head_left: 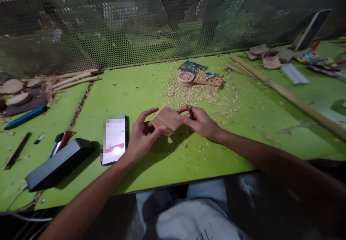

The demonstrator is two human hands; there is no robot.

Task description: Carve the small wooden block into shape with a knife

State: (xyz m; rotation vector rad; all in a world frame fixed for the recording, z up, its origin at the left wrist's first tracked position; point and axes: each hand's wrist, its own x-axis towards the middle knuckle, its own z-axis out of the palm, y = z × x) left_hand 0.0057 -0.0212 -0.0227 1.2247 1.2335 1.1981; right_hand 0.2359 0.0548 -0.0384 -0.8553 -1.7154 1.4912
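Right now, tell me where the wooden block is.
In the head view, the wooden block is near the middle, held by the left hand, with the right hand at its right corner, over the green table, right of the phone.

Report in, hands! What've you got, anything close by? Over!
Left hand gripping wooden block. Right hand at its corner, also holding thin dark stick. Phone lies left of block; wood shavings beyond.

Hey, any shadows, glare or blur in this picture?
Head view: a shadow on the table below the block; the phone screen glows, with a white spot and pixelated patches. Same view: dark floor, blurred thing on it.
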